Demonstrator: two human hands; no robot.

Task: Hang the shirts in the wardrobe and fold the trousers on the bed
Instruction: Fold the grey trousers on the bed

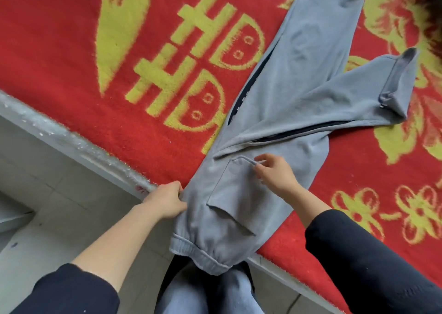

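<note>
Grey-blue trousers (294, 79) lie spread on the red bed cover (59, 38). One leg runs up to the top edge of the view, the other bends off to the right. The elastic waistband (203, 256) hangs over the bed's near edge. My left hand (167, 200) grips the trousers' left side seam at the bed edge. My right hand (275, 170) rests on the fabric near the upper corner of a back pocket (229, 194), fingers pinching the pocket's rim.
The cover carries large yellow characters (191, 62) and yellow flowers (418, 213). A grey bed frame edge (71, 141) runs diagonally at the lower left, with pale tiled floor (47, 206) beyond it. My own legs in light trousers (215, 294) stand against the bed.
</note>
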